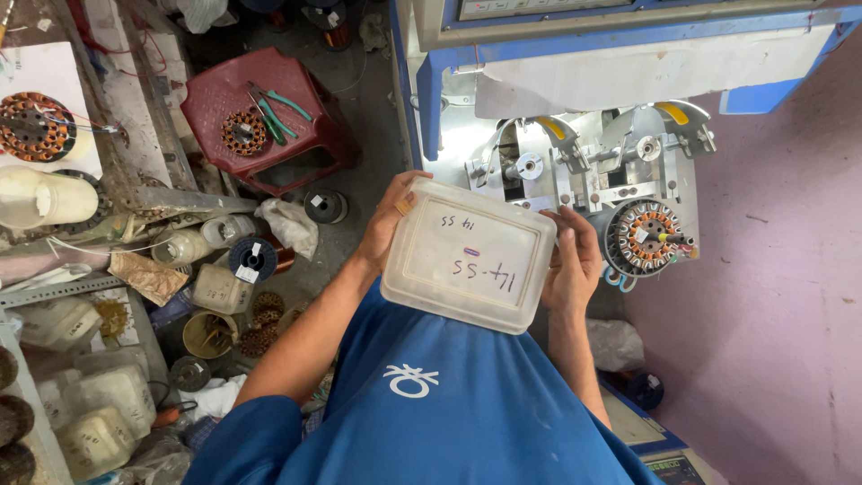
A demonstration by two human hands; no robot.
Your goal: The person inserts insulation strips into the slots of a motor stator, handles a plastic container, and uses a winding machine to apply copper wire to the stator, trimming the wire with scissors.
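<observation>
While both hands [476, 247] grip the plastic box [469, 255] edges, machine [593, 162] stands close.

I see one white translucent plastic container [469, 256], rectangular with rounded corners and a raised rim. It is turned so its flat, handwritten-on face looks up at me, tilted a little, its right end lower. It hangs in the air at the scene's middle, near my chest, held at its left and right short edges, above the floor.
</observation>
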